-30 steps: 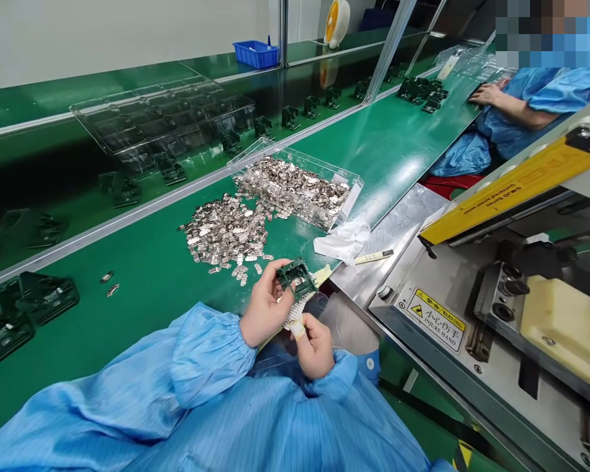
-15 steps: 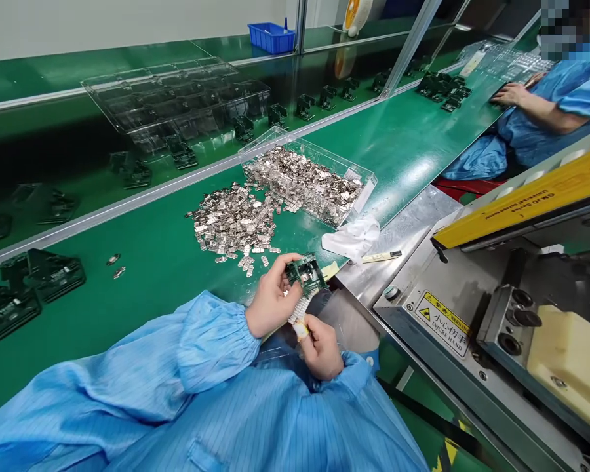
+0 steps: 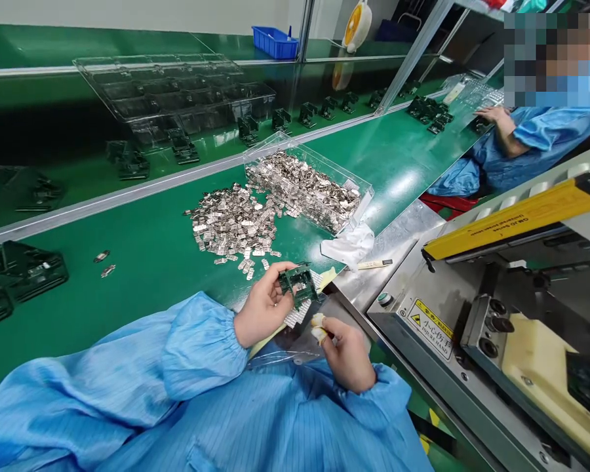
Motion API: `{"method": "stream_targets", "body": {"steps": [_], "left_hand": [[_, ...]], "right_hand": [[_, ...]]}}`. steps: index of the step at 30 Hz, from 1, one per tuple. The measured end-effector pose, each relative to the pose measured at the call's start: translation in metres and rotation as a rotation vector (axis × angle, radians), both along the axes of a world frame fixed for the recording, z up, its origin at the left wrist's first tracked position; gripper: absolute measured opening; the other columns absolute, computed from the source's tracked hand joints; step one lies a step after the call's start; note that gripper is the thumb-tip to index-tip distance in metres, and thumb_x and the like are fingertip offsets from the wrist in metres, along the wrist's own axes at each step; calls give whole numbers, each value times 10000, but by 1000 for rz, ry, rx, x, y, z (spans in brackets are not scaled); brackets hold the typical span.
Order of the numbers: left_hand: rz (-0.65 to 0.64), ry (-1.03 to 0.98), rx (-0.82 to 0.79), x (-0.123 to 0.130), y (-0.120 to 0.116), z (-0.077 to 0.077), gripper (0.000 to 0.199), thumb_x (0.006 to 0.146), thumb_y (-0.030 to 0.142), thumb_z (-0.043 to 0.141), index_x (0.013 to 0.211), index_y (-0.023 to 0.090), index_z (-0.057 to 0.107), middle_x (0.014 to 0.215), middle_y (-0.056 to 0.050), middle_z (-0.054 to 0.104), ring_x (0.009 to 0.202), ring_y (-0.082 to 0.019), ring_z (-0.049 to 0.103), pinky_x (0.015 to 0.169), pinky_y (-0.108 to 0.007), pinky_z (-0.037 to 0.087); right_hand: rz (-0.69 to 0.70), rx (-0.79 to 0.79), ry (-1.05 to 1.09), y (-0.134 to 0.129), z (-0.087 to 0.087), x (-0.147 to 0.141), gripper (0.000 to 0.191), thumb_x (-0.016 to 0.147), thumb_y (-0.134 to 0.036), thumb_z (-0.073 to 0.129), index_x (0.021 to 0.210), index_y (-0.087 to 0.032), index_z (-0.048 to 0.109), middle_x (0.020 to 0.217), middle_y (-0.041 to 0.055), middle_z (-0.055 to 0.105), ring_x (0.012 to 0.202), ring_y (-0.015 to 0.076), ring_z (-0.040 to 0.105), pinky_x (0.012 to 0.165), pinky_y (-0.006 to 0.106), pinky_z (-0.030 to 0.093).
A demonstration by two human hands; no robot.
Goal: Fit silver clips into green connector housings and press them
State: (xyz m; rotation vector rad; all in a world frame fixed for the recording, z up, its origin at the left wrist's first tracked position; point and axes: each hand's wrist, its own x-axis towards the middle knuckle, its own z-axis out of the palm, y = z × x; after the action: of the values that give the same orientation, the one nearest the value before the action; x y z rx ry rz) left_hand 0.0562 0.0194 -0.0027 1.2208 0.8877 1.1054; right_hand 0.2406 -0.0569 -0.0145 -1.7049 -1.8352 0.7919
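Note:
My left hand (image 3: 265, 305) grips a dark green plastic part (image 3: 299, 284) by its left side, above the bench's front edge. Beneath that part shows a sheet of small pale pieces (image 3: 297, 316). To the right and a little lower, my right hand (image 3: 348, 351) is closed, with a small white and yellow item at its fingertips (image 3: 318, 326), apart from the green part. What this item is, I cannot make out. Beyond my hands lies a heap of small silvery metal pieces (image 3: 233, 223), beside a clear box (image 3: 366, 203) filled with more of them.
A white cloth (image 3: 349, 246) and a pen (image 3: 375, 264) lie right of my hands. A machine with a yellow bar (image 3: 511, 219) stands at right. Dark green parts (image 3: 34, 269) sit at left. Another person's hand (image 3: 494, 115) is at far right.
My right hand has moved right, away from the green part. My left hand has shifted slightly left and down with the part, which is turned a little. The view has shifted somewhat.

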Motion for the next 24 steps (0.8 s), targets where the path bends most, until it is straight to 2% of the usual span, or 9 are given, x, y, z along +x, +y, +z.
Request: {"method": "stream_targets", "body": {"steps": [2, 4, 7, 10, 13, 16, 20, 22, 24], "left_hand": [[-7, -7, -8, 0, 0, 0, 373, 843, 283, 654, 1175, 191, 511, 902, -33, 644, 773, -132, 631, 689, -222, 529], [-11, -12, -12, 0, 0, 1, 364, 850, 282, 647, 1175, 191, 511, 887, -31, 638, 777, -137, 635, 692, -225, 531], [-21, -18, -14, -1, -1, 1, 353, 862, 281, 636, 1179, 192, 509, 869, -26, 627, 777, -140, 632, 703, -231, 530], [-35, -31, -13, -2, -3, 1, 329, 890, 280, 604, 1192, 199, 503, 896, -31, 631, 784, -134, 621, 704, -223, 523], [-51, -45, -4, -2, -7, 0, 316, 920, 275, 568, 1219, 210, 491, 926, -36, 633, 800, -129, 617, 711, -216, 518], [-47, -41, 16, -2, -11, -2, 317, 934, 276, 555, 1239, 225, 487, 994, -44, 634, 841, -130, 622, 742, -219, 518], [-68, 7, 70, -2, -15, -3, 313, 951, 301, 535, 1254, 243, 480, 1040, -47, 637, 835, -125, 621, 738, -214, 516], [-90, 34, 100, -3, -16, -2, 312, 959, 310, 518, 1261, 245, 472, 1072, -56, 637, 810, -120, 622, 721, -215, 516], [-102, 69, 127, -5, -17, 0, 315, 962, 312, 511, 1266, 244, 467, 1111, -66, 634, 799, -121, 624, 710, -219, 517]], "right_hand": [[9, 16, -6, 3, 1, -1, 216, 769, -136, 470, 846, -225, 651, 722, 13, 672, 645, 197, 620, 594, 286, 457], [-23, 17, 7, 3, 1, -1, 267, 776, -147, 483, 968, -226, 651, 681, -5, 651, 604, 189, 603, 577, 284, 464], [-99, 31, 36, -2, 8, 2, 165, 801, -186, 516, 898, -223, 643, 666, -7, 642, 614, 186, 612, 578, 279, 471], [-159, 41, 136, -7, 24, 2, 105, 836, -223, 549, 795, -218, 646, 729, 20, 671, 686, 197, 644, 620, 284, 497], [-176, 19, 376, -7, 38, -5, 133, 886, -272, 570, 900, -214, 690, 838, 48, 706, 774, 209, 674, 700, 304, 539], [-235, 59, 555, 1, 43, -18, 134, 889, -263, 587, 949, -221, 699, 863, 52, 703, 803, 213, 675, 732, 325, 548], [-262, 286, 468, 18, 38, -36, 101, 840, -196, 628, 900, -228, 702, 1072, 77, 655, 1032, 240, 610, 918, 395, 488], [-254, 358, 401, 24, 36, -43, 112, 830, -178, 627, 899, -228, 700, 1194, 89, 617, 1157, 260, 556, 1015, 451, 426], [-253, 404, 334, 27, 35, -47, 90, 827, -180, 638, 884, -228, 689, 1257, 91, 592, 1210, 270, 524, 1042, 480, 400]]}}
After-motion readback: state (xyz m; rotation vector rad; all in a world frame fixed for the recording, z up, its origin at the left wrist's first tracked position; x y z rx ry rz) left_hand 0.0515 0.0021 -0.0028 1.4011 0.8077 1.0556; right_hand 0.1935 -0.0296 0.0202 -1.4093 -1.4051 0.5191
